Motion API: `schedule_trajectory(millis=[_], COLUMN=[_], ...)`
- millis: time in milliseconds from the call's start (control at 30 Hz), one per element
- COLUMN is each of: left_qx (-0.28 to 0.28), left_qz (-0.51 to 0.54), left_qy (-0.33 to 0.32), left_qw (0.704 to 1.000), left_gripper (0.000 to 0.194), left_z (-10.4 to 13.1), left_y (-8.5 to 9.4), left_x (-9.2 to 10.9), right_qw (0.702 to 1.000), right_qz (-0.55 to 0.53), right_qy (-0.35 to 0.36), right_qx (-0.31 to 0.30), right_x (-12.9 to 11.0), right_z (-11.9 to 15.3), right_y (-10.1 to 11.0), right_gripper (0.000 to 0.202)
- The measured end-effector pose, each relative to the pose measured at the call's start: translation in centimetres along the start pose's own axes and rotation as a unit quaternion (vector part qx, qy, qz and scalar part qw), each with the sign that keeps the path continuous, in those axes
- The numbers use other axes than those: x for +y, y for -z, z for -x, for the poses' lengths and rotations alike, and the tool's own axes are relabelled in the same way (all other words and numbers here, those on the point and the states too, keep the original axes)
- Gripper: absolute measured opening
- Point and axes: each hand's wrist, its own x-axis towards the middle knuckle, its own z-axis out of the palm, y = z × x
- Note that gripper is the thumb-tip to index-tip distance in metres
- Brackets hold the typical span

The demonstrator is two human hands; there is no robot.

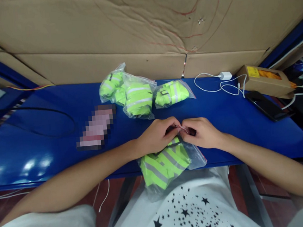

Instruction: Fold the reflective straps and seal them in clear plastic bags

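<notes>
A clear zip bag [197, 158] with a folded yellow-green reflective vest [165, 165] in it lies at the table's front edge, partly hanging over toward my lap. My left hand [160, 135] is closed, thumb and finger pinching the bag's edge. Right beside it, my right hand [202, 132] also pinches that edge, where a thin reddish strip shows between the fingertips. Part of the bag's top is hidden under my hands. Beyond them lie several more bagged vests [139, 98], one of them a separate bagged vest [173, 93] to the right.
On the blue table [49, 126], a blurred-out phone-shaped object [97, 128] lies left of my hands. A white charger [225, 75] with its cable, a cardboard box [266, 80] and a black phone [267, 105] are at the right. A cardboard wall [109, 57] stands behind; a black cable [47, 112] curves at left.
</notes>
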Motion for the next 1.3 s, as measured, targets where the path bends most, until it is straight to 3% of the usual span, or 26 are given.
schedule_trajectory(millis=[133, 300, 533, 767, 1300], left_qx=[0.003, 0.007, 0.016, 0.017, 0.08], left_qz=[-0.013, -0.014, 0.003, 0.003, -0.017], left_qy=[0.018, -0.005, -0.006, -0.01, -0.014], left_qw=[1.0, 1.0, 1.0, 1.0, 0.997], left_gripper=[0.011, 0.01, 0.011, 0.01, 0.008], left_z=[0.2, 0.4, 0.3, 0.3, 0.5], left_y=[0.0, 0.1, -0.1, -0.3, -0.1], left_x=[0.0, 0.3, 0.2, 0.2, 0.5], right_qw=[1.0, 0.997, 0.998, 0.99, 0.985], right_qz=[-0.008, -0.026, -0.029, -0.033, -0.128], right_qy=[0.009, 0.062, 0.028, 0.103, 0.048], right_qx=[-0.01, -0.028, -0.054, -0.085, -0.105], right_x=[0.1, 0.4, 0.5, 0.5, 1.0], right_z=[0.0, 0.1, -0.1, 0.0, -0.1], right_y=[0.1, 0.4, 1.0, 1.3, 1.9], right_gripper=[0.024, 0.027, 0.033, 0.034, 0.045])
